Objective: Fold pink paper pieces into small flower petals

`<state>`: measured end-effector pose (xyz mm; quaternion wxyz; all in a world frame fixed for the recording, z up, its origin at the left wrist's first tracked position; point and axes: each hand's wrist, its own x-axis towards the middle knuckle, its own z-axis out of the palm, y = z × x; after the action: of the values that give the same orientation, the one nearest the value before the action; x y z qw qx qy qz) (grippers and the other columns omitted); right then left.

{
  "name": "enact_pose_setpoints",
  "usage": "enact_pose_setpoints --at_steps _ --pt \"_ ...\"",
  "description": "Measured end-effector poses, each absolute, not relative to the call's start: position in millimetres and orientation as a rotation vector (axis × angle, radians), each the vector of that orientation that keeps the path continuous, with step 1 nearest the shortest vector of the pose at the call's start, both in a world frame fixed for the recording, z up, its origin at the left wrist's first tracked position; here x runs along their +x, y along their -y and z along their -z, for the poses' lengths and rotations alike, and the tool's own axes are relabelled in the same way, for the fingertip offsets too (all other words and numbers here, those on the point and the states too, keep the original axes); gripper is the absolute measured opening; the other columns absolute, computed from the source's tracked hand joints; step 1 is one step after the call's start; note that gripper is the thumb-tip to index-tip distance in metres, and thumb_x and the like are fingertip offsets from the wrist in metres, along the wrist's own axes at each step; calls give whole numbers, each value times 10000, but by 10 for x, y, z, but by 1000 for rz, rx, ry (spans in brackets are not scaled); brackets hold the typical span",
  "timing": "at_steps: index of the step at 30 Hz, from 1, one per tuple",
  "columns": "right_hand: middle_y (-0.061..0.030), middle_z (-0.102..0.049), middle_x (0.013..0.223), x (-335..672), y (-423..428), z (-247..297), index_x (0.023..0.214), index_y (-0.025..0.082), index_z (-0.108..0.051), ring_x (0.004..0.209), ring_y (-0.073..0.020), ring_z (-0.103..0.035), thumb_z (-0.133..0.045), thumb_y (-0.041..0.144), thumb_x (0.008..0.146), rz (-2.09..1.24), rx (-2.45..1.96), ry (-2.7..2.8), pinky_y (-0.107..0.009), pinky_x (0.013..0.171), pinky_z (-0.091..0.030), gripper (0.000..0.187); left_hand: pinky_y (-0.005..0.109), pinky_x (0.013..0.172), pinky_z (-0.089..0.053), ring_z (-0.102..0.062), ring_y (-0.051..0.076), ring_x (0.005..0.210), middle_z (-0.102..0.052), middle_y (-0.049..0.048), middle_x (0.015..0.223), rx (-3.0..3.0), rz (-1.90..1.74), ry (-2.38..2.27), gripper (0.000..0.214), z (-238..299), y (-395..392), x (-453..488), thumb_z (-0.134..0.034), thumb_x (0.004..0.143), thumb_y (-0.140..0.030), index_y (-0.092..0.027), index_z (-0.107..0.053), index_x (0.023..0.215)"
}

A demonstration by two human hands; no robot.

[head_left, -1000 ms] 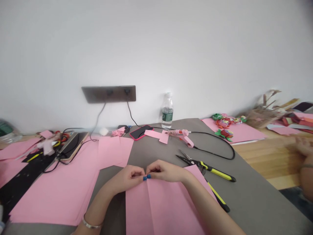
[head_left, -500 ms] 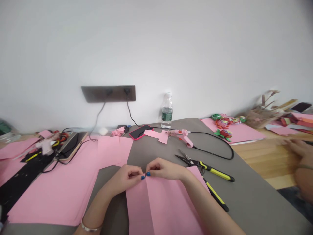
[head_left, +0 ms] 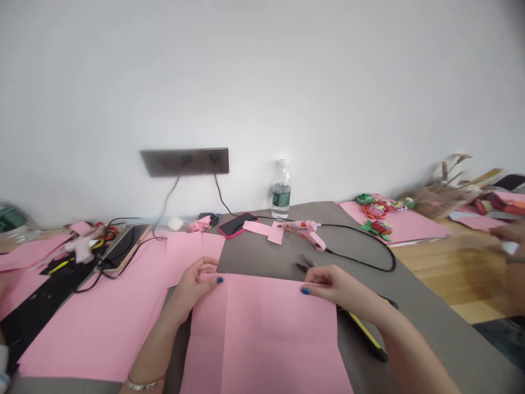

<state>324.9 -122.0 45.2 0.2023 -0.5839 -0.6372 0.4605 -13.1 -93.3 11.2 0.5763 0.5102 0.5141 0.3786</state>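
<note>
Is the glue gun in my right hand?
No, the glue gun lies on the table, while your right hand holds the pink sheet.

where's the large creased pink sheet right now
In the head view, the creased pink sheet is at bottom centre, its far edge held by the left hand and right hand, left of the yellow-trimmed handle.

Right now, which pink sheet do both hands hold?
The creased sheet in front: left hand and right hand hold its far edge. The left stack lies unheld.
</note>
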Motion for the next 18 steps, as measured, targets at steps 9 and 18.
enact_pose_setpoints --at_steps 9,18 --pt "33 -505 579 3340 1389 -149 733 184 -580 489 -111 -403 -702 638 681 -1196 -1569 1133 -231 469 -258 473 313 747 -522 -696 240 861 -748 77 973 898 -892 -1019 509 -122 984 -132 -785 731 -438 -201 -650 1161" --pt "37 -429 578 3304 1331 -38 692 194 -505 498 -103 -336 -643 682 725 -1125 -1483 1209 -227 464 -234 508 276 714 -497 -642 213 793 -732 45 864 1017 -1002 -1163 366 -110 1064 -51 -740 749 -505 -179 -706 910"
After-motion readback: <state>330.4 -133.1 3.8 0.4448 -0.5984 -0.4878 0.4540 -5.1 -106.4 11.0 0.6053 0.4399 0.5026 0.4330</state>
